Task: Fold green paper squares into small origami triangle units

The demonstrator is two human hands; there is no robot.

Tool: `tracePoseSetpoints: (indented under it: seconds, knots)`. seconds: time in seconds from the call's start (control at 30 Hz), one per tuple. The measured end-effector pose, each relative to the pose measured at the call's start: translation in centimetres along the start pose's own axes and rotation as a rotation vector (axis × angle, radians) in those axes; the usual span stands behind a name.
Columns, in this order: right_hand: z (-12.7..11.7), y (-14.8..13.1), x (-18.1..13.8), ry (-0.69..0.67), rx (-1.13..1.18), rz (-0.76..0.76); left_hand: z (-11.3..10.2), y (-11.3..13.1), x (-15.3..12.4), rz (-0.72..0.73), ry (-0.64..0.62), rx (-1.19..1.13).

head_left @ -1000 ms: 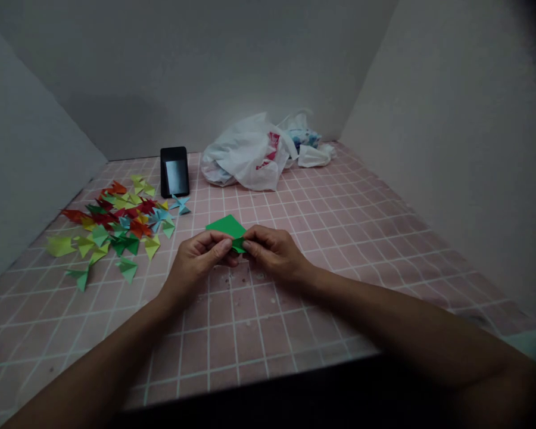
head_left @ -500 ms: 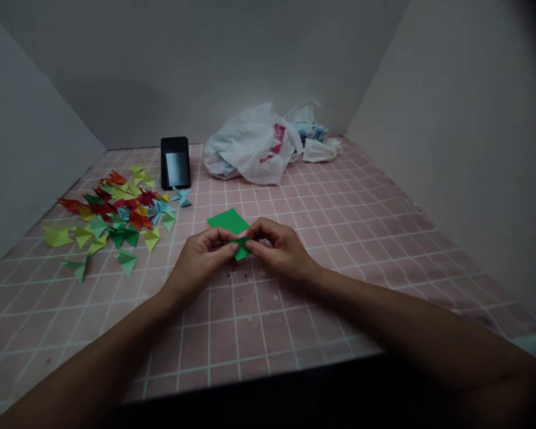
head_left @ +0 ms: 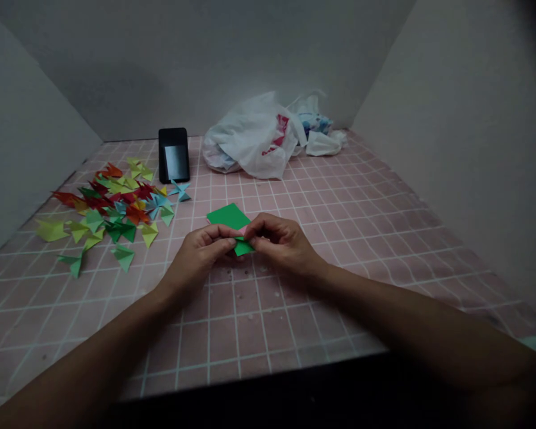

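Between my two hands is a small folded piece of green paper (head_left: 243,247). My left hand (head_left: 203,250) pinches its left side, thumb on top. The fingers of my right hand (head_left: 283,244) close on its right upper edge. Just beyond my fingertips, a stack of green paper squares (head_left: 227,215) lies on the table, its near corner hidden by the hands. A pink sliver of paper shows between the stack and my right fingers. Part of the folded piece is covered by my fingers.
Many folded paper shapes (head_left: 116,202) in red, yellow, green and blue lie spread at the left. Behind them a black phone (head_left: 174,156) leans upright. White plastic bags (head_left: 254,137) sit at the back by the wall. A pink checked cloth (head_left: 339,226) covers the table.
The fingers have shifted slightly on the green paper, and its lower flap now points more to the right. The whole view has tilted a little; both hands keep their grip.
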State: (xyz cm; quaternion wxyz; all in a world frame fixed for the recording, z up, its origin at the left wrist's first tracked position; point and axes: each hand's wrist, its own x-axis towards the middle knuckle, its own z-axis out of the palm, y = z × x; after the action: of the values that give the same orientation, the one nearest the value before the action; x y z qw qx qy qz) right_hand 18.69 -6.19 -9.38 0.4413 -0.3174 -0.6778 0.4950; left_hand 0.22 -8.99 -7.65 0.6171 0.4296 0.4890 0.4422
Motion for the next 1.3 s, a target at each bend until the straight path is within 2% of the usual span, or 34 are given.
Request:
tracePoseSetpoints:
  seconds: [0.2, 0.33, 0.43, 0.6, 0.8, 1.1, 1.3]
  knots:
    - [-0.4, 0.0, 0.2, -0.004, -0.126, -0.194, -0.2, 0.0, 0.1, -0.05, -0.031, -0.103]
    - [-0.4, 0.0, 0.2, -0.01, -0.161, -0.279, -0.2, 0.0, 0.2, -0.027, -0.027, -0.055]
    - [-0.3, 0.0, 0.3, -0.019, -0.106, -0.209, -0.1, 0.0, 0.2, -0.011, 0.01, -0.018]
    - [-0.5, 0.0, 0.5, -0.042, 0.006, 0.037, 0.0, 0.1, 0.3, -0.004, 0.074, 0.0]
    - [-0.4, -0.3, 0.3, -0.023, 0.061, 0.197, 0.0, 0.3, 0.3, -0.01, 0.075, 0.024]
    - [-0.4, -0.1, 0.3, -0.061, 0.109, 0.205, 0.5, 0.8, 0.0, 0.067, 0.115, 0.166]
    - [-0.3, 0.0, 0.3, -0.056, -0.029, 0.174, 0.8, 0.9, -0.2, 0.067, 0.089, 0.228]
